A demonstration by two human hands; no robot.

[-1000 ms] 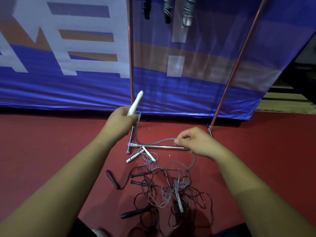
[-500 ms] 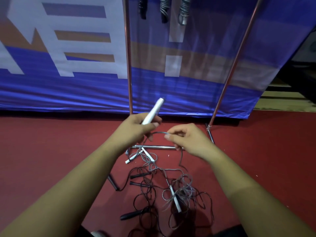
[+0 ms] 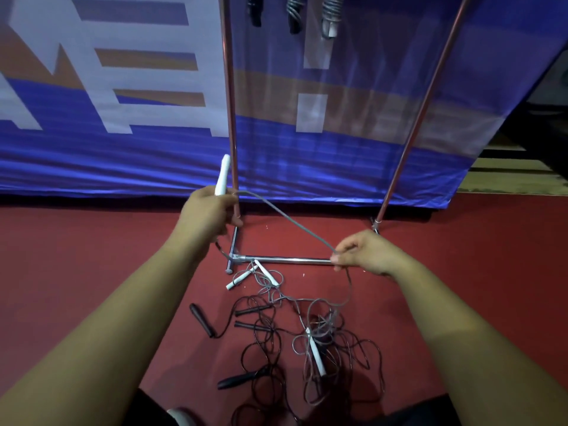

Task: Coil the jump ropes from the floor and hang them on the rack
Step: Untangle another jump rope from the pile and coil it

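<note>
L hand [image 3: 209, 213] is up in front of the left pole of the rack [image 3: 229, 87], fist wrapped round a white handle [image 3: 222, 175] that pokes up out of the top of the fist, leaning a bit left. Grey cord [image 3: 285, 219] comes out by the thumb and runs near-straight down and right to the R hand [image 3: 365, 253], which pinches it btwn thumb and fingertips w/ the rest of the fingers curled. R hand sits at the right end of the crossbar [image 3: 285, 259], the rack's low chrome bar. Can't tell if it touches the bar. Below the pinch the cord goes slack, drops to the floor [image 3: 92, 272] and feeds into the pile [image 3: 276, 330]: grey and black ropes tangled together on the red floor, near side of the crossbar, btwn the two forearms. In the pile: a 2nd white handle [image 3: 316, 355] lying in grey loops, a crossed pair [image 3: 246, 276] of white handles just by the crossbar's left end, and black handles [image 3: 201, 319] scattered on the left side and near edge. Up top btwn the poles, three coils [image 3: 295, 13] hang side by side, cut off by the frame edge. Blue banner [image 3: 92, 155] w/ white lettering hangs behind it all.
</note>
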